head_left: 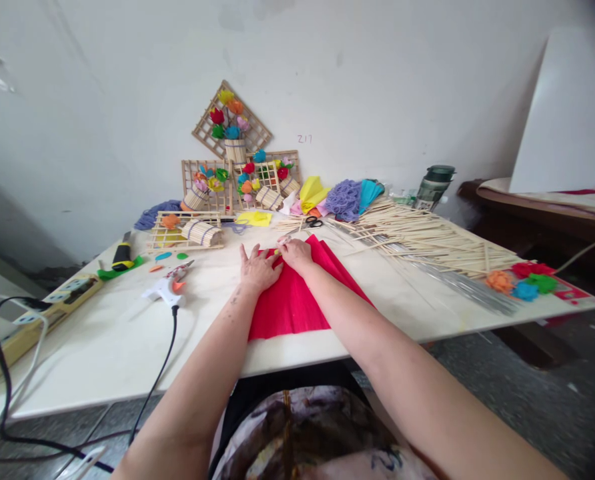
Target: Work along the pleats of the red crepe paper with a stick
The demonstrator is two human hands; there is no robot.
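A sheet of red crepe paper (pixel 292 303) lies on the white table in front of me. My left hand (pixel 260 268) rests on its far left edge, fingers spread and flat. Close beside it, my right hand (pixel 296 255) is closed in a pinch at the paper's far edge; what its fingertips hold is too small to make out. A small yellow bit (pixel 277 252) shows between the two hands. Just beyond the paper lie black-handled scissors (pixel 313 222).
At left are a glue gun (pixel 166 291) with its cord, a utility knife (pixel 123 256) and a power strip (pixel 72 293). Stick lattices with paper flowers (pixel 232 123) lean on the wall. Bamboo sticks (pixel 427 233), metal wires (pixel 462 287) and a bottle (pixel 435 187) stand or lie right.
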